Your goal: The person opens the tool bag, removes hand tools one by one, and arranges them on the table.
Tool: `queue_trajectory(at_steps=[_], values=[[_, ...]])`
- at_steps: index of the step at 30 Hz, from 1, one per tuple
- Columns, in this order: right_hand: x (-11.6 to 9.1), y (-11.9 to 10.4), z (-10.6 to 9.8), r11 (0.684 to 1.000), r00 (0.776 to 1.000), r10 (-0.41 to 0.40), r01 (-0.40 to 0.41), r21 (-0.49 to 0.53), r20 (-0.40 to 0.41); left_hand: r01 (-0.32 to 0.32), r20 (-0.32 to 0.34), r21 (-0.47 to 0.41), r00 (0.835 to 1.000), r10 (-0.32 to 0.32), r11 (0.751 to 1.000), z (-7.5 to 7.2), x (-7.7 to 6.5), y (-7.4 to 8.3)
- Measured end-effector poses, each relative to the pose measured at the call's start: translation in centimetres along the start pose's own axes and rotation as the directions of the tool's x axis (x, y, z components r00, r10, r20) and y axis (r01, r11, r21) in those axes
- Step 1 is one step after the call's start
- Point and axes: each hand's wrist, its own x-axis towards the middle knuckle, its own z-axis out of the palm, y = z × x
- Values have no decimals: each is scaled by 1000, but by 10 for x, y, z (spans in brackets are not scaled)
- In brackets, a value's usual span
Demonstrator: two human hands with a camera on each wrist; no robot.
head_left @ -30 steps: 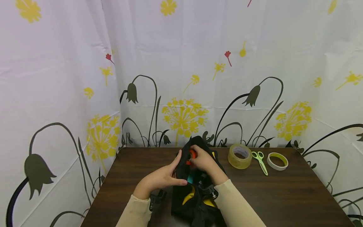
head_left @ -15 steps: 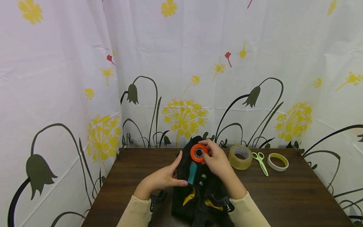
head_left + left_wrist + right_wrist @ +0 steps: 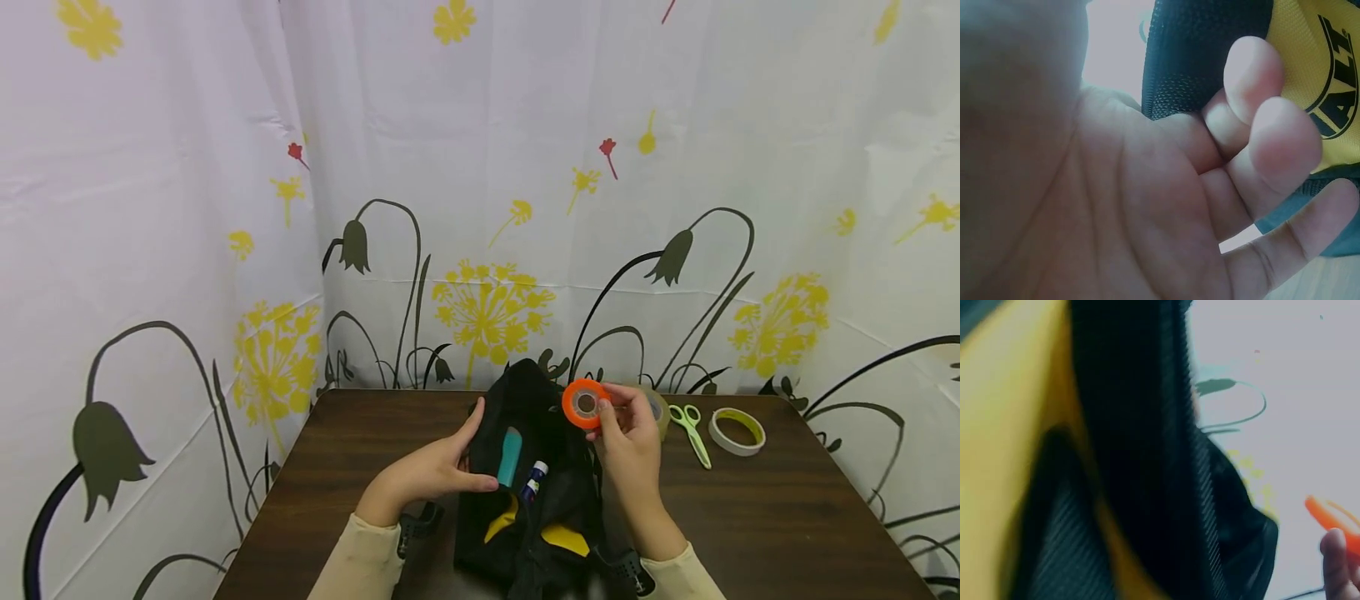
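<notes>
A black and yellow tool bag [image 3: 543, 533] stands at the table's front, its mouth agape. My left hand [image 3: 427, 475] holds the left rim, thumb over the edge and index finger raised along it. In the left wrist view, other fingers lie loosely bent beside the yellow panel [image 3: 1335, 75] with black lettering. Up and right of the bag, my right hand [image 3: 630, 442] pinches an orange tape roll [image 3: 572, 417] between thumb and fingers. Inside the mouth are a teal long-bodied object [image 3: 510, 457], lower end hidden, and a glue stick [image 3: 535, 481].
Behind my right hand, a clear packing tape roll [image 3: 661, 410] is mostly hidden. Pale green scissors [image 3: 700, 450] and a white tape roll [image 3: 731, 446] lie to its right on the brown table [image 3: 795, 517]. A flower-print curtain [image 3: 480, 167] hangs behind.
My right hand has come up out of the bag with the orange tape roll and moved right. The teal object and glue stick are now uncovered. My left hand stays at the rim.
</notes>
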Motion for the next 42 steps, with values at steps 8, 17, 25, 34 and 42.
queue_trajectory(at_steps=[8,17,25,34,42], values=[[-10,39,-42,997,991,81,-80,13,-107,2,-6,8,1000,-2,1000,0,-1,1],[-18,81,-99,926,941,330,-339,-169,-77,1,-10,14,1000,-1,1000,1,0,-1],[-19,103,-117,817,898,440,-405,-410,-11,4,-9,20,1000,-3,1000,2,0,-2],[-15,103,-120,764,881,473,-419,-490,-16,17,-13,14,1000,-17,1000,2,0,-1],[-15,97,-121,748,882,470,-404,-527,-9,12,-11,23,1000,-11,1000,2,-1,1]])
